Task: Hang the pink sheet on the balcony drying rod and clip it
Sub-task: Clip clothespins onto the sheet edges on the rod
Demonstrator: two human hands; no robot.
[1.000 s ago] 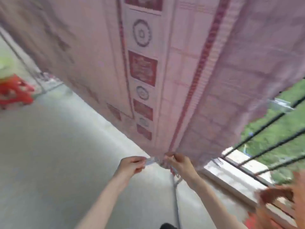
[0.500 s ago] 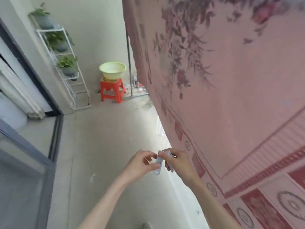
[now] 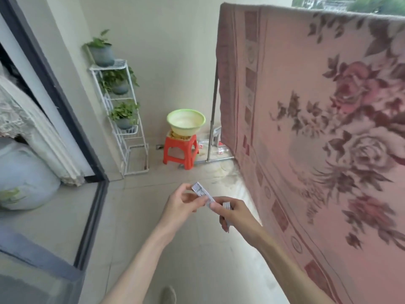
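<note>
The pink sheet (image 3: 317, 128) hangs draped over the drying rod on the right, its flowered face toward the camera. In front of it, both hands meet at chest height: the left hand (image 3: 183, 205) pinches a white clip (image 3: 200, 191) between thumb and fingers, and the right hand (image 3: 234, 212) has its fingers closed around a second white clip (image 3: 226, 206), just beside the first

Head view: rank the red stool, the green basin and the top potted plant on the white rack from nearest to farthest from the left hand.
1. Red stool, on the floor beyond the left hand.
2. Green basin, sitting on that stool, slightly farther back.
3. Top potted plant, highest on the white rack, against the wall to the left.
</note>
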